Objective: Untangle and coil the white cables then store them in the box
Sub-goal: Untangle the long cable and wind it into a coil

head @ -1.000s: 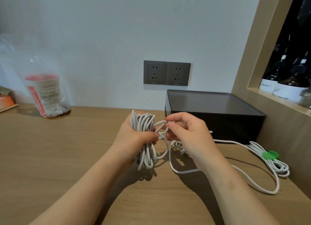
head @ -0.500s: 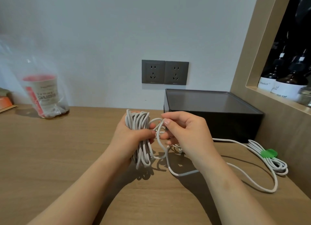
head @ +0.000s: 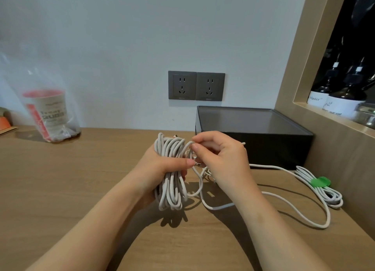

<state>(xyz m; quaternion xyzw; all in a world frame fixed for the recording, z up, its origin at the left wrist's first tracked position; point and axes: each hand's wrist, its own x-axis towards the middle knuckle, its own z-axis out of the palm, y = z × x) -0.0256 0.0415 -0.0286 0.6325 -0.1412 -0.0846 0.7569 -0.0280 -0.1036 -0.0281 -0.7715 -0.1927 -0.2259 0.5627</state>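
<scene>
Coil (head: 170, 191), one, gripped in left hand (head: 162, 168); right hand (head: 224, 159) pinches one loose strand (head: 187, 145).

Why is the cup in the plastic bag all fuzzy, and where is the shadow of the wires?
Head view: the bagged cup near the left edge is soft and smeared, while the cable bundle in the middle looks sharp; the bundle's soft shadow lies on the table just below it, toward the camera; the wooden frame at right leans, likely the wide lens.
</scene>
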